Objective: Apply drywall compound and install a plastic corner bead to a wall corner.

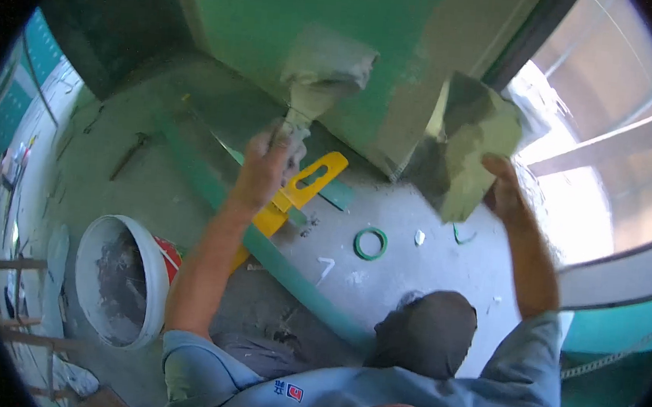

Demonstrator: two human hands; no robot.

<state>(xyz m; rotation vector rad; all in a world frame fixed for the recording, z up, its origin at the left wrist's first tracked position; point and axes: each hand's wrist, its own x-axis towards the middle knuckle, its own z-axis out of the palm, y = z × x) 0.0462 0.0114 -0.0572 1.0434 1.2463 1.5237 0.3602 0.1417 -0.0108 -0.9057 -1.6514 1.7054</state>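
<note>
My left hand point(261, 166) is closed round the handle of a putty knife point(303, 98). Pale wet putty point(333, 59) covers its broad end, held up in front of a green-painted panel point(264, 15). To the right, my right hand point(505, 188) grips the edge of a wide, flat plate point(472, 150), which is tilted and partly smeared with putty. The plate's handle, if it has one, is hidden. Just past my left wrist lies a yellow tool with a slotted handle point(314, 180), partly covered by my forearm.
A white bucket point(156, 297) with grey residue stands at my left. A green tape roll point(358, 250) lies on the floor before my knee point(431, 330). A long green strip point(307, 294) crosses the floor. A hammer-like tool point(126, 160) lies farther left.
</note>
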